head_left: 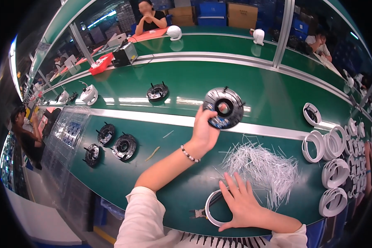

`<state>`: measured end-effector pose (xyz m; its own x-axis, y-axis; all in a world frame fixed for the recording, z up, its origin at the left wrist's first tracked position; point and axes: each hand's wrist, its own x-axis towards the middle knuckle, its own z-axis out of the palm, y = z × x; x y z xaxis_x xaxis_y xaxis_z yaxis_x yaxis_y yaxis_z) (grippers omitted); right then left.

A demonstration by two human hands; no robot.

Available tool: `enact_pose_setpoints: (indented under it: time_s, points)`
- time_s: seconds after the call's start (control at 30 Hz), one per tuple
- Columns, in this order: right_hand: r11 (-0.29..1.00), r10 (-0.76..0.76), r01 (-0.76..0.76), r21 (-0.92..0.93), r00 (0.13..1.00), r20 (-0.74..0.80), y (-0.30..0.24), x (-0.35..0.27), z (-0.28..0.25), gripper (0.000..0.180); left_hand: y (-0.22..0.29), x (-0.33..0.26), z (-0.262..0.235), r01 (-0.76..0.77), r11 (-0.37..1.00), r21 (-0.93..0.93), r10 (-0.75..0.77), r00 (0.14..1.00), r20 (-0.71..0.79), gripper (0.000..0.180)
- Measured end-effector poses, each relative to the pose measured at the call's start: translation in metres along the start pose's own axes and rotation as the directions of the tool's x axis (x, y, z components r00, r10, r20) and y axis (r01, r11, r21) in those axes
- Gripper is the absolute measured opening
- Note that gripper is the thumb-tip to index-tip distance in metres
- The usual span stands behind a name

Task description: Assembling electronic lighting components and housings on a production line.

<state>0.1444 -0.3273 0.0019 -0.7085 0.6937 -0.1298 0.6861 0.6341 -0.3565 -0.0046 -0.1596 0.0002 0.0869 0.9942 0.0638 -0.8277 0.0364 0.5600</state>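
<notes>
The left hand (203, 131) is raised above the green surface (177, 140), its fingers pinching the rim of a round black-and-grey plastic disc with a hollow centre (224, 108); a firmer hold across the hub would likely keep it from tipping. The right hand (244, 202) lies flat, fingers spread, on a white plastic ring (208, 211) beside small pliers (199, 213) and a heap of thin white strips (262, 167). More black discs (124, 146) lie left, white rings (332, 173) right, in a workshop where other people sit.
</notes>
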Motion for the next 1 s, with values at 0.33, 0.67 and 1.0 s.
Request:
enact_pose_setpoints:
  time_s: [0.33,0.67,1.0]
  points:
    - [0.967,0.048,0.069,0.246,0.897,-0.440,0.021,-0.019,-0.023,0.117,-0.003,0.004,0.009,-0.112,0.987,0.112,0.096,0.985,0.144,0.043]
    - [0.438,0.554,0.508,0.742,0.497,-0.668,0.084,0.069,-0.044,0.114,-0.035,-0.032,0.006,0.224,0.962,0.155,-0.259,0.930,0.260,0.057]
    - [0.821,0.283,0.264,0.507,0.584,-0.761,0.110,0.075,-0.037,0.123,0.007,0.004,-0.011,0.355,0.726,0.589,-0.513,0.850,0.120,0.037]
